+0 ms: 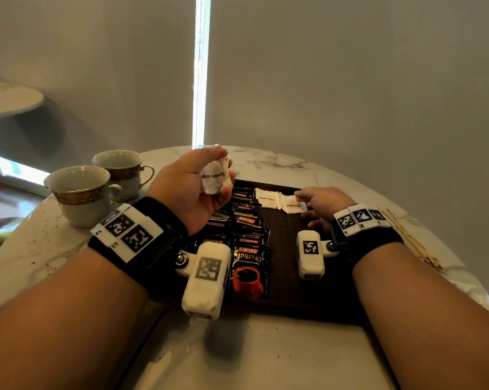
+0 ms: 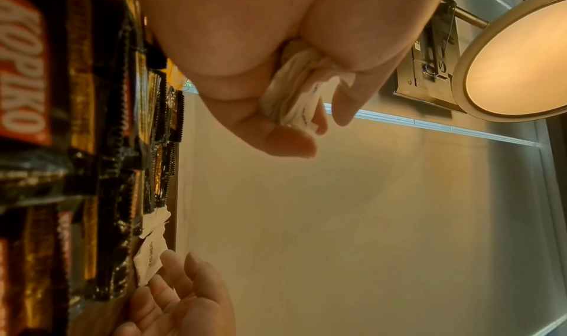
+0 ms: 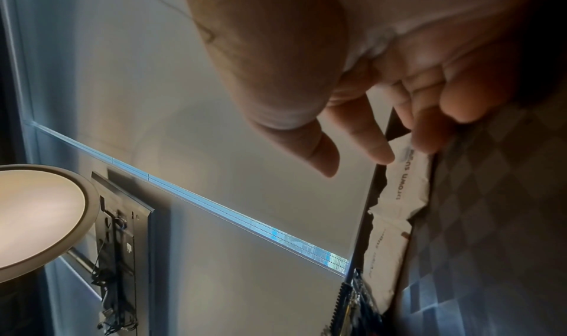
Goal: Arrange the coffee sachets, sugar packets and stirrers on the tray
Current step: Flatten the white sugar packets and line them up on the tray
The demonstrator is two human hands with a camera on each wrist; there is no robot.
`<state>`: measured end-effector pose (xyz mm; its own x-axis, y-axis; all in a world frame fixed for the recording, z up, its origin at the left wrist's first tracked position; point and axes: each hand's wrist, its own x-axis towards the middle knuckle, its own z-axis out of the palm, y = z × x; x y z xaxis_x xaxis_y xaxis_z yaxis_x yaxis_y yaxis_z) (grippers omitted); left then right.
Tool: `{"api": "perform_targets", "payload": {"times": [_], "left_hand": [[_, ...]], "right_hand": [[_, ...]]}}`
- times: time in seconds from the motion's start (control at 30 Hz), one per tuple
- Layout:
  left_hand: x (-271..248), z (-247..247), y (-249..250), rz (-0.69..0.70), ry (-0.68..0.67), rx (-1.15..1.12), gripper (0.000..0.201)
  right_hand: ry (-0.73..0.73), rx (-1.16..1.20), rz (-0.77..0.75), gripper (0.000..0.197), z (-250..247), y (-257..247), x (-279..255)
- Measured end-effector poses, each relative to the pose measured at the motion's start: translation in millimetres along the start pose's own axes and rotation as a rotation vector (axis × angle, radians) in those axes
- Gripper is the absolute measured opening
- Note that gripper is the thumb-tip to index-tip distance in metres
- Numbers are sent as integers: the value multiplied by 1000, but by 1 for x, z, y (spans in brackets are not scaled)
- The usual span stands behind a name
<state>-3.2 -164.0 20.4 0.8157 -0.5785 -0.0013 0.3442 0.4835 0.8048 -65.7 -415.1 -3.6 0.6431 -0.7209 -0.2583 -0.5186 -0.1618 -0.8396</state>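
Observation:
A dark tray lies on the round marble table. Black Kopiko coffee sachets overlap in rows along its left half. Two white brown sugar packets lie side by side at the tray's far edge. My left hand is raised above the tray's left corner and grips a bundle of white sugar packets. My right hand reaches over the tray, its straight fingertips touching the right sugar packet. Wooden stirrers lie on the table right of the tray.
Two gold-trimmed teacups stand on the table at the left, close to my left wrist. Grey blinds hang behind the table. A second round table shows at the far left.

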Motion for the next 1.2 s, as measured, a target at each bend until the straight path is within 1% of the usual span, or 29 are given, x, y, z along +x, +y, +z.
{"api": "perform_targets", "payload": {"times": [0.13,0.27,0.33,0.47,0.67,0.7,0.8,0.87,0.93,1.0,1.07,1.13,1.2], "left_hand": [[0,0,0,-5,-6,2,18],[0,0,0,-14,-12,-10,14],[0,-1,0,-11,-6,-8,14],[0,0,-1,-8,-2,-6,12],[-1,1,-2,-6,-29,-35,9],[-3,1,-1,1,-30,-43,11],[-7,4,-1,18,-33,-59,26],[-8,5,-1,17,-37,-45,35],[-7,6,-1,3,-57,-19,38],[-8,6,-1,0,-97,10,34],[-8,5,-2,14,-109,56,27],[-7,5,-2,27,-100,98,21],[-6,4,-3,38,-82,118,16]], "right_hand": [[-34,-100,-60,23,1,-2,-4],[-38,-144,-67,37,1,-3,-7],[-42,-153,-72,37,1,-3,-8],[-43,-176,-87,27,1,-3,-8],[-13,-174,-86,33,1,-2,-5],[-4,-156,-75,34,1,-1,-4],[8,-15,-58,42,-3,0,0],[50,37,-97,42,-8,-5,-3],[79,67,-174,36,-13,-16,-10],[-12,196,-262,35,-13,-28,-23],[-171,307,-346,36,-9,-37,-40],[-335,339,-412,42,-2,-43,-57],[-452,323,-463,45,6,-48,-72]]}}
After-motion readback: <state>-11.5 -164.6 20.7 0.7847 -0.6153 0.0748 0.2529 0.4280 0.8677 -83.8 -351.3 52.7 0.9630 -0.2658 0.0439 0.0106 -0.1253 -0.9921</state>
